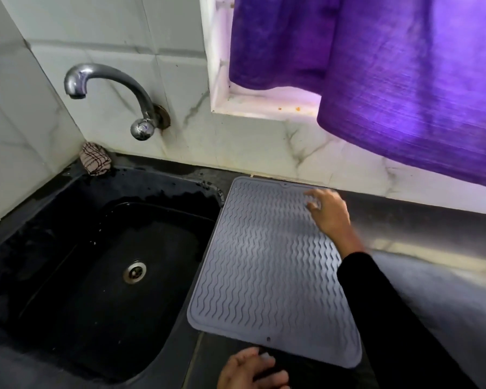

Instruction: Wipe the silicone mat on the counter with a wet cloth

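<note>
At the bottom centre of the frame the left hand (251, 370) is seen open on the dark table (446, 318), its grip on nothing. Just above it, mid-frame, the grey rectangular silicone mat with wavy ridges (264, 265) lies flat beside the black sink (96, 262). The right hand (330, 210) rests fingers spread on its far corner, nothing gripped. The checked cloth (94, 158), bunched at the upper left, should probably be fetched and wetted first.

- Dark counter (421, 231): a black sink (40, 248) is set into it.
- Grey ribbed mat (267, 265) is laid flat beside the sink.
- Checked cloth (94, 158) is bunched at the back corner.
</note>
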Tool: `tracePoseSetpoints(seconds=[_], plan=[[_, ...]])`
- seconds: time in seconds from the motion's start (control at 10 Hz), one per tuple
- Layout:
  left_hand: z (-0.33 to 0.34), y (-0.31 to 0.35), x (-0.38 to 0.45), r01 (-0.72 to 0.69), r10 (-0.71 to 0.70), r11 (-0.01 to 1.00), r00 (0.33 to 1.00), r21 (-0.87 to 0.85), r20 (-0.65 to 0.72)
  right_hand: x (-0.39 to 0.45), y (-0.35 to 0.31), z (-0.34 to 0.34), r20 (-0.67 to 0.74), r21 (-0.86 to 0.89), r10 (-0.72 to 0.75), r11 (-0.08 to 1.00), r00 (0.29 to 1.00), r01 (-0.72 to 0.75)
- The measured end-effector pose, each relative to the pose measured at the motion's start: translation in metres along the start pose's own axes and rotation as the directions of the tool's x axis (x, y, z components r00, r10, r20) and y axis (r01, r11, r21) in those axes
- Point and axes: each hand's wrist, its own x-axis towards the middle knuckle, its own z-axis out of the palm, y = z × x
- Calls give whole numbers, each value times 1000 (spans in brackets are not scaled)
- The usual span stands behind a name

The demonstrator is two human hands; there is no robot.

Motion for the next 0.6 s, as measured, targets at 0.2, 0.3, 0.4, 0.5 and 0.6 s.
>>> tracePoseSetpoints(seconds=[0.2,0.3,0.4,0.5,0.6], plan=[[-9,-10,7,-459,616,617,787,640,-29,-141,1,-4,-30,-8,33,999,999,-34],[-13,-12,26,-439,717,106,656,892,237,-190,6,4,-22,-41,56,998,998,-57],[-5,-12,32,-284,701,0,683,959,203,-228,9,7,-41,-67,64,996,997,-67],[6,-14,31,-250,740,-13,649,968,177,-247,10,3,-168,-47,28,998,985,-37],[20,-11,32,-395,812,41,548,918,200,-248,6,-14,-297,31,16,999,955,-7]])
